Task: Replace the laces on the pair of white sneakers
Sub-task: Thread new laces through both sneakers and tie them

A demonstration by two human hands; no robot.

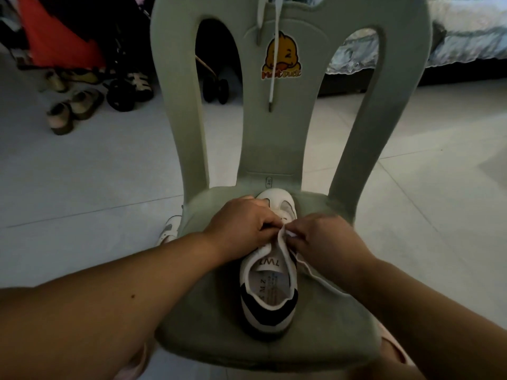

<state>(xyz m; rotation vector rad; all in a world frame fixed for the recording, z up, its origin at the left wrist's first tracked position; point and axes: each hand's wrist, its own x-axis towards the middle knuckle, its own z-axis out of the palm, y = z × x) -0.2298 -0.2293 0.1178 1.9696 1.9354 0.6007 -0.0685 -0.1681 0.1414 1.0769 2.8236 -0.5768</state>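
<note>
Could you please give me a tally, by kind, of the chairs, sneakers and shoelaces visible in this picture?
Pale green plastic chair: 1
White low-top sneaker: 2, one on the seat, one beside the chair
White flat shoelace: 2, one at the seat sneaker, one draped over the chair back
Total: 5

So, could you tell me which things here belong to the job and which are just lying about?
Job: sneaker on chair; held lace, pinched by left hand and right hand; second sneaker; hanging lace on chair back.
Lying about: sandals, stroller, bed.
</note>
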